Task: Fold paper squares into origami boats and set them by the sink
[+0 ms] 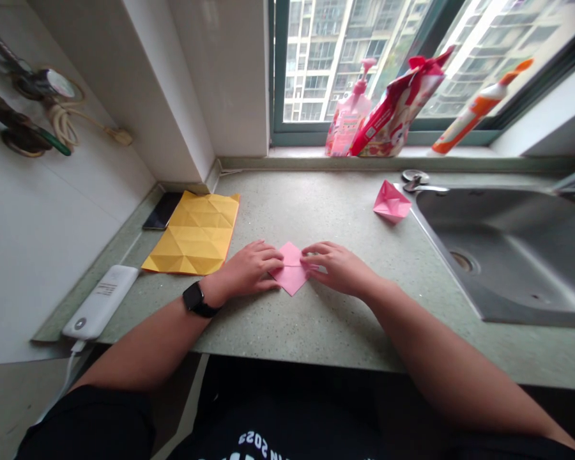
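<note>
Head | hands (250,268) (341,268) pinching folded pink paper (292,279) | speckled counter (287,332) beneath them | window (311,70) ahead | sink (512,275) rightward

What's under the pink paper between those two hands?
The pink paper lies on the speckled countertop, which shows around it. The left hand and right hand cover its side corners. Anything directly underneath is covered, so I can't see it.

Bare speckled countertop (301,198) gives passage forward between the left hand (256,267) and right hand (338,267). Creased yellow paper (196,233) obstructs leftward; the pink origami piece (391,202) and sink rim (443,255) limit rightward room.
</note>
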### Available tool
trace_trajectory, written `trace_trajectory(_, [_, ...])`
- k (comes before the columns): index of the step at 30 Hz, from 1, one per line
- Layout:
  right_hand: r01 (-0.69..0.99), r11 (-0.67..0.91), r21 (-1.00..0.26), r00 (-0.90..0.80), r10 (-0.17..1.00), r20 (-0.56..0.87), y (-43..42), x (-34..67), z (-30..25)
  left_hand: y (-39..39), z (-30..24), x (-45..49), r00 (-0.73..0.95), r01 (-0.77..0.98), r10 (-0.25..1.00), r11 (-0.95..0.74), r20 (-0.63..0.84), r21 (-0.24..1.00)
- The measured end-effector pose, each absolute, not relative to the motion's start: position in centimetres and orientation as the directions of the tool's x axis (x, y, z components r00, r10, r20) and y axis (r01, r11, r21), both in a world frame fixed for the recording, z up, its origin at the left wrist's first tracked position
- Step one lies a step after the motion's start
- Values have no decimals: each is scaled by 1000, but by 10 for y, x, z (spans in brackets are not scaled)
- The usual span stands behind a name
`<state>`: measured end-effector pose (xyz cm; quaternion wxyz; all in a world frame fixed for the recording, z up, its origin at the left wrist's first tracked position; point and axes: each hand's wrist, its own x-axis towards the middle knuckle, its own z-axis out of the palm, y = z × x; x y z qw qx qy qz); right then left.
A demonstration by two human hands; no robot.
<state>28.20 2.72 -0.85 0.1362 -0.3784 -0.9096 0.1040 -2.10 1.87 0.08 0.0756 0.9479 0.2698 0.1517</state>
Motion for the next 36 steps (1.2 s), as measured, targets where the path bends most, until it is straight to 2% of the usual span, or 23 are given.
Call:
trace_trajectory(3, [652,693,-306,-678,714,173,29,283,-11,21,0,-20,842,417,459,-887,282,201])
trace_trajectory(7, [623,702,-345,-695,699,166,31,284,-11,17,2,-14,864,344,345,-936,368,70])
trace_trajectory(12, [611,692,-385,-690,704,170,31,284,-7,12,4,-8,858,347,315,-938,405,-7])
trace_trajectory(20, [613,706,-354,-689,697,198,30,283,-10,20,-4,-14,720,488,479,-864,502,125])
trace_trajectory(28, [637,718,-282,-570,685,454,30,279,-12,16,2,-18,603,491,550,-827,578,274])
trace_trajectory(32, [610,743,-276,-501,632,591,26,279,-4,19,2,-18,575,501,542,-826,613,260])
trace_trajectory(36, [537,788,-302,-490,582,649,23,275,1,20,2,-18,524,549,544,-804,656,229])
